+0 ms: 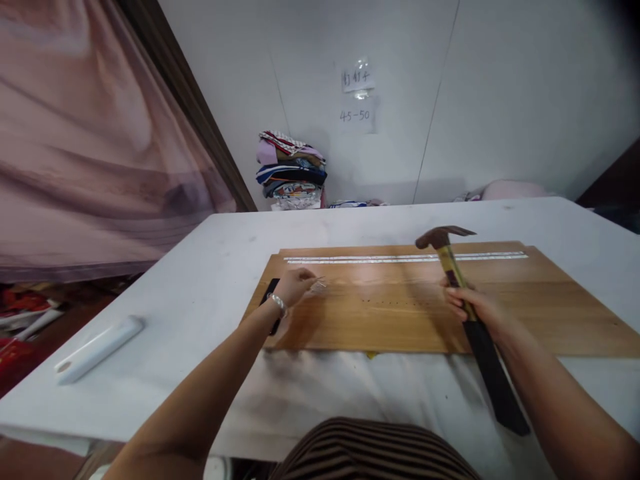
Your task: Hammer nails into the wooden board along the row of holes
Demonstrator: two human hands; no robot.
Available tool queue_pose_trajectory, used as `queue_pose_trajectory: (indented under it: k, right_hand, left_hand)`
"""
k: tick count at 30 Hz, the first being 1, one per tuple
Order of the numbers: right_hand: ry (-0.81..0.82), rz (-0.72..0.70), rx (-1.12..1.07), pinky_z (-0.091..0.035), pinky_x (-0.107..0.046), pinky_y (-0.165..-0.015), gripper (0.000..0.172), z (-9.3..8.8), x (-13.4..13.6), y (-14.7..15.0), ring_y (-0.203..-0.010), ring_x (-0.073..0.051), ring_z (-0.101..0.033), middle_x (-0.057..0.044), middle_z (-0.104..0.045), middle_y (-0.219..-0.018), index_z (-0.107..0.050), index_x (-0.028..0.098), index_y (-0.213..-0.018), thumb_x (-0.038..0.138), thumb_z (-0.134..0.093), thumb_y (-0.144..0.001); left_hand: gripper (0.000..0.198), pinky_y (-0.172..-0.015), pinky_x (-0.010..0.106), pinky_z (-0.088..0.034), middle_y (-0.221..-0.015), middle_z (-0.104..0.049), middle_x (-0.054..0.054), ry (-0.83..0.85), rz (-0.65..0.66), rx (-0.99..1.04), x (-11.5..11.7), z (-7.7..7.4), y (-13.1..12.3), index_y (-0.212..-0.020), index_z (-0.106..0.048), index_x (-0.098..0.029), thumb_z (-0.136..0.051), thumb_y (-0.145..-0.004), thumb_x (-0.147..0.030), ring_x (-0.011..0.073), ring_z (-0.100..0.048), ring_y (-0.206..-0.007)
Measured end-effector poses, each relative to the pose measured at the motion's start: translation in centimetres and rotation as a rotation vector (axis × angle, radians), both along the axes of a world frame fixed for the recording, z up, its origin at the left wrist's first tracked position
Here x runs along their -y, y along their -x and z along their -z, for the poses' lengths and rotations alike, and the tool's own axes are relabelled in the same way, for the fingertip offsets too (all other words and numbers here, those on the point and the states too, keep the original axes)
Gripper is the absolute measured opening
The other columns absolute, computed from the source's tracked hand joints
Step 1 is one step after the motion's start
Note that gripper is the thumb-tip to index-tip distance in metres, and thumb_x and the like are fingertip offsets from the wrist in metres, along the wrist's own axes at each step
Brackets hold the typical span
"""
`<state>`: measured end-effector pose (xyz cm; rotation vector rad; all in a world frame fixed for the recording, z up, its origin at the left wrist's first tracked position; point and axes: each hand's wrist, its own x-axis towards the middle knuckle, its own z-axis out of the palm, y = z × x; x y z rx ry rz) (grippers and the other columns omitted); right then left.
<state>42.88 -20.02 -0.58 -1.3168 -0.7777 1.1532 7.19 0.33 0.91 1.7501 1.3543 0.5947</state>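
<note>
A claw hammer [453, 267] with a rusty head and a yellow and black handle is in my right hand [467, 303]. Its head points up and away above the wooden board [390, 330]. My left hand [296, 285], wearing a bracelet [278, 304], is over the board's left part with fingers pinched together. Thin nails [319, 286] lie in a small pile at its fingertips, and a thin nail appears to be between them. A row of small dark marks [395, 302] runs along the board's middle. Two pale strips [350, 260] lie along its far edge.
A black flat object [270, 291] lies partly under my left wrist. On the white table [200, 293], a white oblong object [100, 349] sits at the left. Folded clothes [291, 170] are stacked by the wall, and a pink curtain [100, 133] hangs at the left.
</note>
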Motion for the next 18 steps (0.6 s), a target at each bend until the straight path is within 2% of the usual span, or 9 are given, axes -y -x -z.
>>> queue_pose_trajectory:
  k: [3,5,7,10,13,18]
  right_hand:
    - [0.079,-0.027,-0.04,-0.02,-0.023,-0.034,0.031,2.3,0.6,-2.1,-0.035,-0.006,-0.022,0.011,-0.03,-0.051,-0.056,0.024,-0.08,0.046,-0.071,-0.064]
    - [0.097,-0.014,-0.052,-0.017,-0.023,-0.035,0.031,3.5,1.0,-2.8,-0.035,-0.005,-0.014,0.011,-0.023,-0.05,-0.051,0.026,-0.068,0.047,-0.071,-0.06]
    - [0.075,0.013,-0.034,-0.013,-0.025,-0.036,0.028,4.5,1.5,-3.0,-0.037,-0.006,-0.008,0.011,-0.018,-0.051,-0.052,0.028,-0.066,0.05,-0.068,-0.064]
    - [0.04,0.059,-0.057,-0.01,-0.027,-0.038,0.02,5.3,2.0,-3.2,-0.04,-0.007,-0.004,0.009,-0.017,-0.055,-0.061,0.03,-0.073,0.05,-0.062,-0.075]
    - [0.013,0.079,-0.094,-0.011,-0.028,-0.038,0.019,5.6,2.1,-3.9,-0.042,-0.008,-0.005,0.008,-0.016,-0.059,-0.064,0.029,-0.072,0.047,-0.061,-0.078]
    - [-0.015,-0.032,-0.154,-0.019,-0.026,-0.034,0.017,6.9,1.8,-6.2,-0.041,-0.008,-0.014,0.007,-0.019,-0.059,-0.063,0.027,-0.072,0.041,-0.062,-0.082]
  left_hand:
    - [0.008,-0.071,0.028,-0.046,-0.067,-0.066,0.002,-0.081,-0.046,-0.019,0.8,2.3,1.9,-0.065,-0.068,-0.02,-0.075,-0.066,-0.025,0.0195,-0.06,-0.073]
    - [0.006,-0.077,0.029,-0.047,-0.074,-0.068,0.003,-0.128,-0.034,-0.032,1.2,3.2,1.9,-0.067,-0.069,-0.021,-0.074,-0.066,-0.023,0.0204,-0.06,-0.078]
    - [0.003,-0.082,0.03,-0.047,-0.081,-0.069,0.004,-0.177,-0.016,-0.076,1.1,3.7,1.3,-0.07,-0.07,-0.021,-0.072,-0.071,-0.022,0.0207,-0.061,-0.082]
    - [0.008,-0.085,0.031,-0.047,-0.09,-0.07,0.006,-0.229,0.009,-0.234,-0.1,3.9,0.1,-0.079,-0.071,-0.022,-0.064,-0.081,-0.024,0.0208,-0.062,-0.085]
    - [0.014,-0.086,0.031,-0.047,-0.094,-0.07,0.007,-0.246,0.051,-0.338,-1.4,3.8,-1.0,-0.08,-0.073,-0.021,-0.06,-0.085,-0.024,0.0214,-0.062,-0.089]
    - [0.022,-0.083,0.03,-0.048,-0.088,-0.069,0.011,-0.256,0.181,-0.548,-2.6,2.9,-2.3,-0.07,-0.073,-0.018,-0.058,-0.087,-0.02,0.0219,-0.064,-0.087]
